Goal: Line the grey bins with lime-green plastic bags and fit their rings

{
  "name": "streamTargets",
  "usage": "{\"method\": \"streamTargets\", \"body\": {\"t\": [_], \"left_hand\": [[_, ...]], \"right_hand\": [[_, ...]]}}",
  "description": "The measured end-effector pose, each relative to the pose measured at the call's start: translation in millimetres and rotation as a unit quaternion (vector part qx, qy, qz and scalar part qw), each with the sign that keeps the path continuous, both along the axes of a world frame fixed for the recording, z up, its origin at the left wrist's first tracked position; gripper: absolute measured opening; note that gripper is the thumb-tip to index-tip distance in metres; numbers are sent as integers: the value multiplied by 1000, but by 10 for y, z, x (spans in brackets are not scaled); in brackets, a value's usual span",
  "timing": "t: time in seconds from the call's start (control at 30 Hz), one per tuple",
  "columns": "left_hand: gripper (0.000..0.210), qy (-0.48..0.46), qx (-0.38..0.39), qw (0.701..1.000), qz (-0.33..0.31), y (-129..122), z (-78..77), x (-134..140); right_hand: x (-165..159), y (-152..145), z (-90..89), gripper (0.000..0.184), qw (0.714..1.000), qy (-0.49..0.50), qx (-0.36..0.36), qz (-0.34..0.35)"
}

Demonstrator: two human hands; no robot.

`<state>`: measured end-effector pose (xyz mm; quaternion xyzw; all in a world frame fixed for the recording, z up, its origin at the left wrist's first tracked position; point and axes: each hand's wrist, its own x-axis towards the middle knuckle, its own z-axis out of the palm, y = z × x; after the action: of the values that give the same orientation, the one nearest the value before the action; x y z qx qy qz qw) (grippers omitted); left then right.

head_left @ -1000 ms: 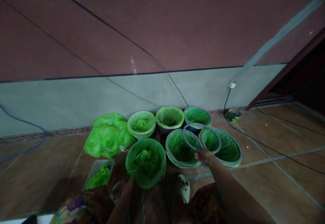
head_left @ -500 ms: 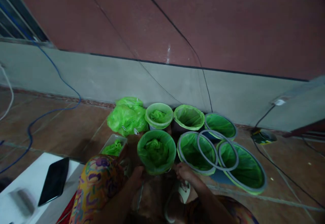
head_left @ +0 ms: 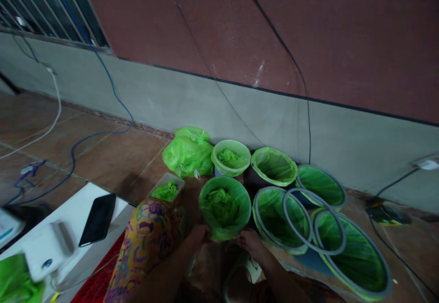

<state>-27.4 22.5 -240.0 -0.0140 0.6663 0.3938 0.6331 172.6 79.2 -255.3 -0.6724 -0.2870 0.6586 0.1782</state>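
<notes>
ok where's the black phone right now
In the head view, the black phone lies at lower left on the white surface, between the white device and the person's left knee in patterned cloth.

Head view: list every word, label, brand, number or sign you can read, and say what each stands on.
No text can be read.
White device: dark oval mark, too blurred to identify.
Dark tin at far right: yellow markings, too blurred to read.

Green-lined bins (head_left: 274,166) on tiled floor (head_left: 109,156)
</notes>
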Motion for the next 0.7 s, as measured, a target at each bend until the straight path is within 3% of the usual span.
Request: {"method": "streamTargets", "body": {"t": [0.2,0.33,0.47,0.57,0.7], "left_hand": [[16,29,5,999,24,49,142,-57],[11,26,65,997,42,294,437,-165],[12,38,161,986,-10,621,785,-313],[16,135,184,966,-122,850,911,-468],[15,398,113,884,-216,1038,829,-733]], "right_hand": [[-43,79,77,9,995,-59,31,-67],[-65,274,247,13,989,-42,81,-115],[-68,521,483,45,974,43,175,-141],[9,661,573,52,974,29,208,-88],[204,744,462,23,969,-164,174,63]]}}
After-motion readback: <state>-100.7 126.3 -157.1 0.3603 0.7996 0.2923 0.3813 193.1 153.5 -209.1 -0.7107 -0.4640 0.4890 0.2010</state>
